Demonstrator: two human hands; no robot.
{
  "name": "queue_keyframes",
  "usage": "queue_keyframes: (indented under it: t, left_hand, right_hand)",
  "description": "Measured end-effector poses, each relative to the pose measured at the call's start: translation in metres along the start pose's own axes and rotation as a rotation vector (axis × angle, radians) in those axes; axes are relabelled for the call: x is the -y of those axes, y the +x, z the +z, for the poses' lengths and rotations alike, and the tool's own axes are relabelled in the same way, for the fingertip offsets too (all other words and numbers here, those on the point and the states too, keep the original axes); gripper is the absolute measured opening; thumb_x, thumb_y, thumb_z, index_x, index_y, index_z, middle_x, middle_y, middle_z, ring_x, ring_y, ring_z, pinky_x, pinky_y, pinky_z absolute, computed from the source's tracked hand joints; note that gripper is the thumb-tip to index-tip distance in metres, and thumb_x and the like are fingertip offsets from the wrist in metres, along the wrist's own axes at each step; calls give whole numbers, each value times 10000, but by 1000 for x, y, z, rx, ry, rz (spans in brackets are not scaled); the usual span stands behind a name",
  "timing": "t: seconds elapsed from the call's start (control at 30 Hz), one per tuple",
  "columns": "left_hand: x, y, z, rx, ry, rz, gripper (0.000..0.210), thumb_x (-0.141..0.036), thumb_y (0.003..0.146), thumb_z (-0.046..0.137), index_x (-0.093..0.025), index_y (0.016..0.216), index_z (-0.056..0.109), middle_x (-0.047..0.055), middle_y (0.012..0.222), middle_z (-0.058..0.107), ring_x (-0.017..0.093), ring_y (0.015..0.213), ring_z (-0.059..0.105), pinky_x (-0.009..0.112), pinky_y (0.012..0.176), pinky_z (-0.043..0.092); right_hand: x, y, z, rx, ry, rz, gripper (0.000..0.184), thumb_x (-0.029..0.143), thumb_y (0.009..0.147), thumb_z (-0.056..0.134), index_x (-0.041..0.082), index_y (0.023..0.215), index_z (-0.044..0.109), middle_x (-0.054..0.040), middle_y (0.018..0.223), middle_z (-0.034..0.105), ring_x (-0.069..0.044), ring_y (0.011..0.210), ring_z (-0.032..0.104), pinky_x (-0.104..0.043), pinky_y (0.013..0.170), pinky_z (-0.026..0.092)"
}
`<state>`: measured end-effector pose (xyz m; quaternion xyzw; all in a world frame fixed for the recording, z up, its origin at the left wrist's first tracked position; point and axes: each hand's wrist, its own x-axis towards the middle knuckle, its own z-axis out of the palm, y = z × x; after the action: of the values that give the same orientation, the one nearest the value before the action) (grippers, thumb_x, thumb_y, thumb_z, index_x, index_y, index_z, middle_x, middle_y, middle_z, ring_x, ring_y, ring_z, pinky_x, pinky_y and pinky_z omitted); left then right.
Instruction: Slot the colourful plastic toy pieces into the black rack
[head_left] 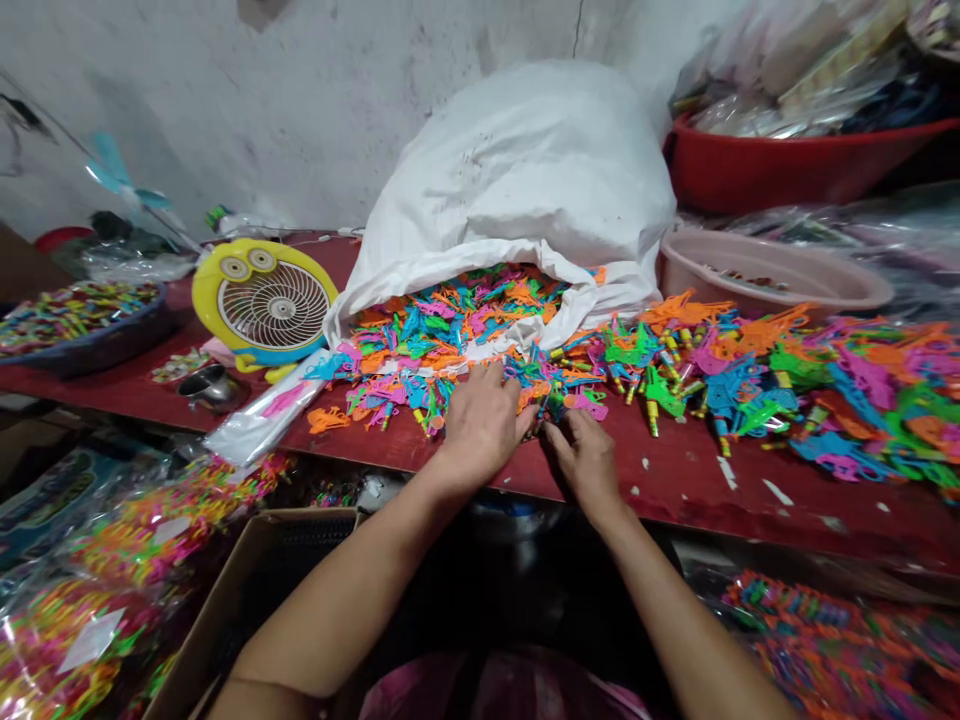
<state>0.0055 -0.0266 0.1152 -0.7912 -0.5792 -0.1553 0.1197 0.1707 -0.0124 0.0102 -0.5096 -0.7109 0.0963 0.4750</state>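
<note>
"What carried everything?"

"A red bench [664, 480]. A big white sack [525, 160] lay toward its back edge, mouth facing the front edge. A long heap [720, 370] of coloured plastic pieces spread toward the bench's right end, and a yellow fan [281, 310] stood left of the sack."

"And the hands?"

"Close together near the front edge. The left hand [484, 415] was palm down, fingers bent; the right hand [589, 455] had its fingers curled, thumb toward the left one."

"How far open was each grip?"

"Partly closed, by the look of it. Whether either had hold of anything, I couldn't tell; the fingertips were too hard to make out."

"Where were the small pieces [427, 400]?"

"Just before the sack's mouth, around the fingertips."

"How were they best handled?"

"With a light pinch, I'd judge: their thin parts looked apt to snag. Drawing them inward was safer, since the front edge was near. The white scraps [778, 493] further right were best kept out."
</note>
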Motion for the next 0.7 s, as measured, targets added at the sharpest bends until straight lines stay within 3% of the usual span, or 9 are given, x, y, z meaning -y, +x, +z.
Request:
queue_keyframes:
  t: [0.27, 0.4, 0.53, 0.7]
  left_hand:
    - [7, 2, -8, 54, -10, 23, 371, -516, 888, 599, -173, 1000, 687, 127, 1066, 606, 289, 1024, 560, 396, 850, 466]
    - [11, 14, -15, 22, -103, 118, 486, -569, 853, 627, -214, 1183, 653, 116, 1097, 607, 290, 1050, 553, 408, 881, 445]
    - [4, 34, -13, 67, -211, 268, 362, -491, 905, 595, -285, 1192, 673, 77, 1084, 641, 261, 1061, 578, 392, 906, 424]
    - [-3, 46, -9, 134, -209, 217, 275, -389, 934, 560, -257, 1124, 710, 53, 1004, 699, 232, 957, 633, 344, 827, 429]
  right_hand:
    - [-8, 14, -2, 226, -177, -89, 134, 226, 937, 471, 179, 958, 595, -93, 899, 631, -219, 830, 576, -303, 731, 423]
    - [-11, 21, -5, 346, -243, -86, 164, 211, 936, 476, 159, 1020, 607, -105, 950, 648, -221, 865, 594, -300, 750, 423]
    - [-13, 27, -7, 428, -239, -39, 150, 198, 921, 487, 156, 965, 624, -104, 930, 657, -204, 832, 597, -294, 743, 425]
    - [-19, 34, -12, 504, -150, -60, 136, 198, 904, 507, 149, 943, 627, -104, 950, 678, -198, 841, 594, -291, 763, 423]
